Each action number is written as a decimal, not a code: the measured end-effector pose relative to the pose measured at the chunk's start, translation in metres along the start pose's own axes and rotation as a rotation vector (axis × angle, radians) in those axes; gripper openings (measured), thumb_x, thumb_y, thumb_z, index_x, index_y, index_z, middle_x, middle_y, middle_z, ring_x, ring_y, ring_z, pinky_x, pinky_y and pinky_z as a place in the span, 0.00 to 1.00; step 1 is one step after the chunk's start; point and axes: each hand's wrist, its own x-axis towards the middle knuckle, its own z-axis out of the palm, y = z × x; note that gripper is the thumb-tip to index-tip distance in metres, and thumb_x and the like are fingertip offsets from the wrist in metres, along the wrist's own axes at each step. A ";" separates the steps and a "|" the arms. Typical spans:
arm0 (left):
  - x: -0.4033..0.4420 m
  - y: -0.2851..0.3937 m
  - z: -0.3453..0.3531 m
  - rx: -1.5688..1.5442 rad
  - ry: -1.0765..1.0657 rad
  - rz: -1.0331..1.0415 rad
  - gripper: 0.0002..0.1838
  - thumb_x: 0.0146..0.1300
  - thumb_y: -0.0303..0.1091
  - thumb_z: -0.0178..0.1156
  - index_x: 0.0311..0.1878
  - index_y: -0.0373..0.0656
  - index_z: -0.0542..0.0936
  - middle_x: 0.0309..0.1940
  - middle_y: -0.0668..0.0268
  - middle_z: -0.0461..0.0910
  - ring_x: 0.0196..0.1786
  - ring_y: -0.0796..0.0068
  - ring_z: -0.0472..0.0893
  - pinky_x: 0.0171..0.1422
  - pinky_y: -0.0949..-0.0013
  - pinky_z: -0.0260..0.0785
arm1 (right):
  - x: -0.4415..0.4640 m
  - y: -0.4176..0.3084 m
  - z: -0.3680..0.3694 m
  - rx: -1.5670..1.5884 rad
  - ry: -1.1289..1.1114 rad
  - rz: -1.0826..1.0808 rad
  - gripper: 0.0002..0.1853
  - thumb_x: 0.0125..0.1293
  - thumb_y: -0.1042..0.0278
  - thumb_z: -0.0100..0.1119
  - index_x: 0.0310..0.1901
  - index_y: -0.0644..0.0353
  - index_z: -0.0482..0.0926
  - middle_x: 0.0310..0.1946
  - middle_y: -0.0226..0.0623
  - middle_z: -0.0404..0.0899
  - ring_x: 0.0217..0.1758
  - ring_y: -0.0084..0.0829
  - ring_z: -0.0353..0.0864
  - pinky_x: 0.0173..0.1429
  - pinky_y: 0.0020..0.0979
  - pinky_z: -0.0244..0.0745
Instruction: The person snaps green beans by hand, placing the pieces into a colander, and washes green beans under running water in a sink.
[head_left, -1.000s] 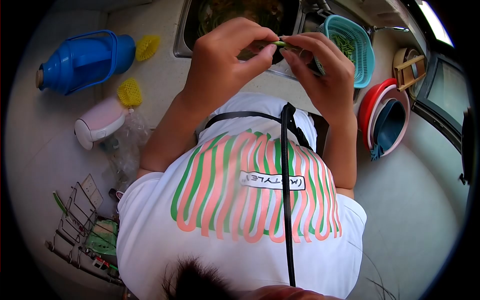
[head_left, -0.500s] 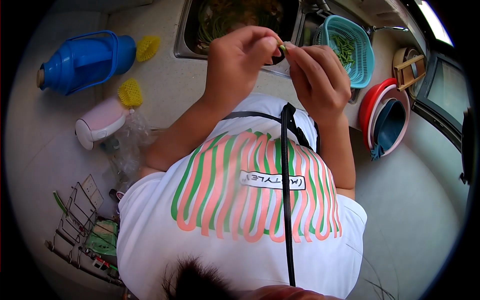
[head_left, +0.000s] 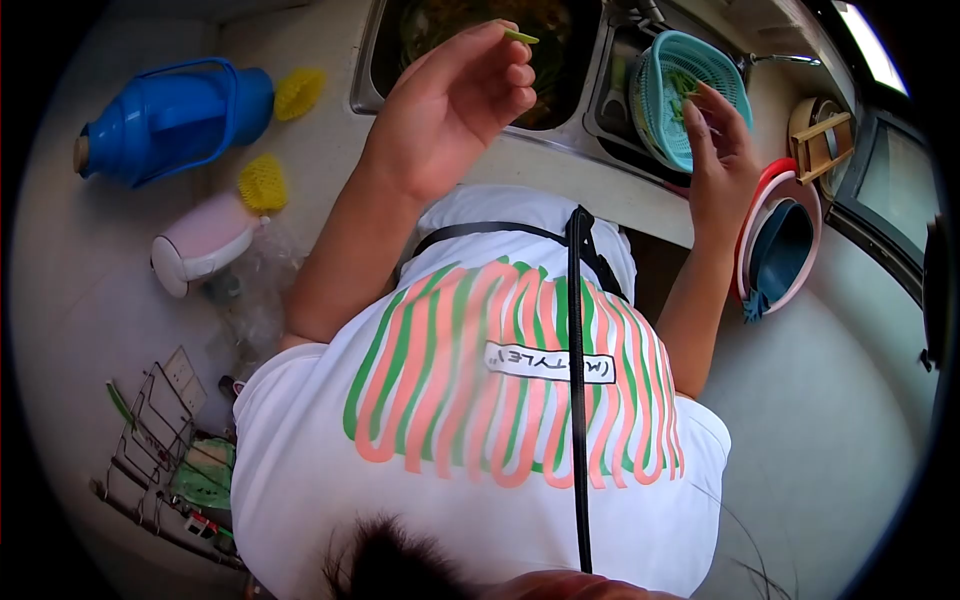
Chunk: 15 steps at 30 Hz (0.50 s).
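My left hand is raised over the front of the sink, its thumb and index finger pinching a short piece of green bean. The other fingers curl loosely inward. At the right, my right hand reaches over the turquoise plastic basket. Its thumb and fingers are apart, with their tips close to cut green bean pieces in the basket. Dark water and stringy greens fill the sink basin, partly hidden behind my left hand.
On the left are a blue thermos, two yellow mesh-like objects, a pink-and-white appliance and a wire rack. Stacked basins stand at the right, beside a wooden-handled item.
Both hands were together at a bean over the counter edge. My right hand has moved right to the basket and opened; my left hand has moved slightly up and left with a bean piece.
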 end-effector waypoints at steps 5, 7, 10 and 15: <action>-0.006 -0.004 0.007 0.155 -0.174 0.099 0.12 0.76 0.32 0.56 0.57 0.37 0.77 0.42 0.63 0.80 0.41 0.76 0.76 0.50 0.69 0.74 | -0.010 -0.070 0.028 0.357 -0.335 -0.101 0.12 0.75 0.71 0.59 0.55 0.65 0.83 0.38 0.34 0.86 0.42 0.21 0.85 0.45 0.21 0.78; -0.009 -0.008 0.009 0.322 -0.200 0.232 0.12 0.76 0.30 0.56 0.57 0.36 0.77 0.44 0.62 0.82 0.43 0.75 0.79 0.52 0.69 0.75 | -0.010 -0.093 0.038 0.429 -0.392 -0.142 0.10 0.74 0.72 0.60 0.52 0.66 0.83 0.34 0.33 0.86 0.38 0.20 0.85 0.42 0.21 0.78; -0.014 -0.011 0.011 0.519 -0.176 0.391 0.12 0.74 0.26 0.57 0.58 0.36 0.77 0.46 0.60 0.83 0.46 0.74 0.83 0.55 0.69 0.77 | -0.009 -0.093 0.047 0.412 -0.363 -0.249 0.09 0.69 0.75 0.64 0.49 0.64 0.84 0.34 0.34 0.86 0.34 0.20 0.84 0.38 0.22 0.77; -0.020 -0.013 0.015 0.751 -0.128 0.502 0.13 0.71 0.23 0.61 0.57 0.34 0.77 0.49 0.59 0.84 0.50 0.73 0.85 0.56 0.71 0.79 | -0.006 -0.092 0.046 0.266 -0.322 -0.330 0.10 0.62 0.78 0.68 0.45 0.63 0.85 0.32 0.36 0.85 0.29 0.23 0.82 0.33 0.24 0.76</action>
